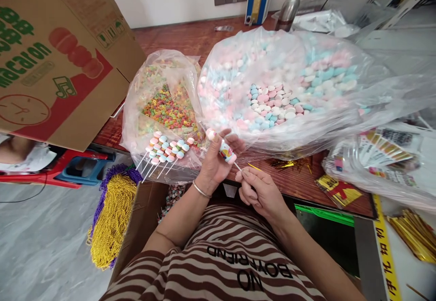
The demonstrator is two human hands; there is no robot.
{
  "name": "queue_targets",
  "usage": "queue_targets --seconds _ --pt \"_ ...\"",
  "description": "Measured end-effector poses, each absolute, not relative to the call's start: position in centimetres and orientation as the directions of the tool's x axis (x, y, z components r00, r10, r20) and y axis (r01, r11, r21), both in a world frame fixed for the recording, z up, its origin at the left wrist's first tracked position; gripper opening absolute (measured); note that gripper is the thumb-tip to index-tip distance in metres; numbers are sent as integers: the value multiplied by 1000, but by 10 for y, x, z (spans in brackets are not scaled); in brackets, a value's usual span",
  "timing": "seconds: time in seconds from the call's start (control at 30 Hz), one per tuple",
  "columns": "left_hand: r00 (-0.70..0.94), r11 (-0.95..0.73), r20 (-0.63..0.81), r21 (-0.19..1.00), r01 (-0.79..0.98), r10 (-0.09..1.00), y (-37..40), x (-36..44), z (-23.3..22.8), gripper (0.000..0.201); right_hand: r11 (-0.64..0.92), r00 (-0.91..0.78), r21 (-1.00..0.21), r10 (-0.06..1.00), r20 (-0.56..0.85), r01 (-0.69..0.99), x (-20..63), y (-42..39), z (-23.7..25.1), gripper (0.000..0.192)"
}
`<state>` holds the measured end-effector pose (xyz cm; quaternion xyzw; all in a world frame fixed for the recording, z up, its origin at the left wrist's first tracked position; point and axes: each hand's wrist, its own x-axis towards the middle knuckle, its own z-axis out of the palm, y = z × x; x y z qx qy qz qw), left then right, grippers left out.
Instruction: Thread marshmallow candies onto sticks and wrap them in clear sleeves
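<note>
Left hand (215, 159) gripped the candy skewer (227, 151) at its candies; right hand (259, 193) pinched the stick's lower end

Ring-candy bag (163, 96) left of big candy bag (286, 82), box (61, 51) far left

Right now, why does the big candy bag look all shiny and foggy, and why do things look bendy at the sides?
In the head view, light glares off the crinkled plastic of the big candy bag, hazing the pastel candies; they show sharply only at its opening. The wide lens bends the edges, so the cardboard box leans. The left hand and right hand, holding a candy stick, look fairly sharp.
</note>
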<state>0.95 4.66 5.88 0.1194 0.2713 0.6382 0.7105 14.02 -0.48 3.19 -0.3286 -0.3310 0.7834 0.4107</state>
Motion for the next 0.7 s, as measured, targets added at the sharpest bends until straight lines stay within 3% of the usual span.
queue_targets --seconds 0.13,0.23,0.3,0.37,0.4,0.47,0.57,0.63,0.7 --pt "29 141 -229 490 -860 973 56 -5 70 14 -612 -606 -609 754 -255 -505 141 -8 32 29" --pt "44 185 -288 484 -855 957 56 -1 77 19 -564 -598 -671 771 -219 -481 136 -11 29 29" --pt "31 178 -303 471 -864 952 57 4 80 21 -315 -454 -884 881 -136 -345 135 -12 27 29" --pt "2 153 -308 466 -872 951 59 7 81 22 105 -269 -994 958 101 4 136 -11 26 27" --pt "-18 139 -312 472 -870 950 60 8 81 23 299 -227 -930 941 251 213 137 -10 26 26" --pt "-68 110 -324 503 -857 944 62 10 80 24 542 -265 -663 837 478 516 140 -7 24 23" --pt "-117 87 -329 543 -835 937 61 17 75 26 649 -364 -348 705 608 677 142 -3 20 19" --pt "-102 103 -328 552 -827 939 56 24 73 29 638 -365 -282 688 628 717 141 0 18 19" --pt "-76 127 -329 554 -823 941 52 30 71 30 610 -313 -350 720 619 711 139 3 18 20"
